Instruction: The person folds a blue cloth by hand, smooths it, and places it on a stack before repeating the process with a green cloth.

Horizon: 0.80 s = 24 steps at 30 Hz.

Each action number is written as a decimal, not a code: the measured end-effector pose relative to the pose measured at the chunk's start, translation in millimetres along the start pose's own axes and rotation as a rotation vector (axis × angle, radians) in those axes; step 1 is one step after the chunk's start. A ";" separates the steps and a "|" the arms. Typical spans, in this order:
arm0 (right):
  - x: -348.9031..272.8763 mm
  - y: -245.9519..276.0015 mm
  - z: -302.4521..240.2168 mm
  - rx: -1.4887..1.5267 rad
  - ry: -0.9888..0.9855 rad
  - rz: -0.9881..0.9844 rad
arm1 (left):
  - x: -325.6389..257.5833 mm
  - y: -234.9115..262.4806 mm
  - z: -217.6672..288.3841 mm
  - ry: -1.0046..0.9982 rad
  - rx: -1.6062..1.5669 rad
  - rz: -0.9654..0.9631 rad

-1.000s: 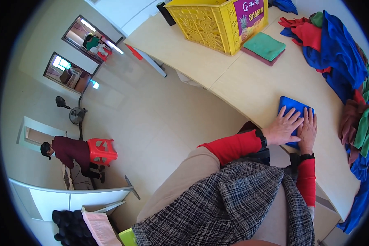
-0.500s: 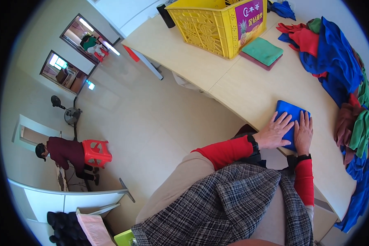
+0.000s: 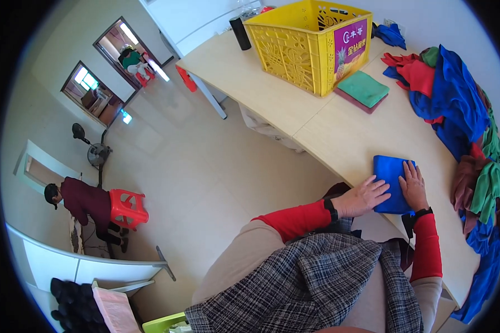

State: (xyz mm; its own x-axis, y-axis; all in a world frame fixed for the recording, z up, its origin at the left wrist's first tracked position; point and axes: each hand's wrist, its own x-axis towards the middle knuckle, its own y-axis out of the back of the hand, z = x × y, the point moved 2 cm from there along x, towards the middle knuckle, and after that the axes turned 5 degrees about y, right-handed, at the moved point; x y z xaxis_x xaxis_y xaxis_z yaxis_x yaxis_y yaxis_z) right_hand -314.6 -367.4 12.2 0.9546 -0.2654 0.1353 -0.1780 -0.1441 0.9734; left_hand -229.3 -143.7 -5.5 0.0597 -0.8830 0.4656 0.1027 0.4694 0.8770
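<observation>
A yellow plastic crate stands at the far end of a pale wooden table; on its side is a purple label with a line of white characters, a line of yellow characters beneath, and a picture of a pineapple. Nearer, close to the table's edge, a folded blue cloth lies flat under the wearer's two bare hands. The left hand rests its outstretched fingers on the cloth's left side; the right hand lies along its right side, fingers long and nearly straight. Both are unclenched, pressing on the fabric without closing around it. Just beside the crate, a folded green cloth sits on a maroon one. A loose heap of blue, red, green and maroon fabric crowds the table's right side. A black cylinder stands left of the crate. Across the floor, a person in maroon bends forward on a red plastic stool, near a standing fan.
</observation>
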 end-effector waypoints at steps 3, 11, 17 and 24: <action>6.3 13.5 -7.8 -0.140 0.074 -0.088 | 7.3 3.5 15.7 -0.034 0.055 0.086; -19.2 -6.3 -35.2 0.216 -0.080 0.097 | 31.3 -12.1 44.5 0.018 -0.039 0.190; -40.1 -19.3 -29.7 -0.068 -0.172 0.149 | 41.8 -4.5 26.6 0.095 -0.281 0.042; -39.1 -25.6 -39.0 -0.190 -0.213 0.197 | 101.0 -29.6 -10.6 0.126 -0.299 0.042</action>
State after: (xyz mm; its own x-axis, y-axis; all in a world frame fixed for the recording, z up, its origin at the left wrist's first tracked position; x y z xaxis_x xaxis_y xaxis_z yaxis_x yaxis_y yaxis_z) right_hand -338.1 -316.1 -10.9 0.8314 -0.4664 0.3019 -0.2873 0.1042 0.9522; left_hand -215.8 -246.8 14.3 0.1905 -0.8641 0.4659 0.3839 0.5024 0.7747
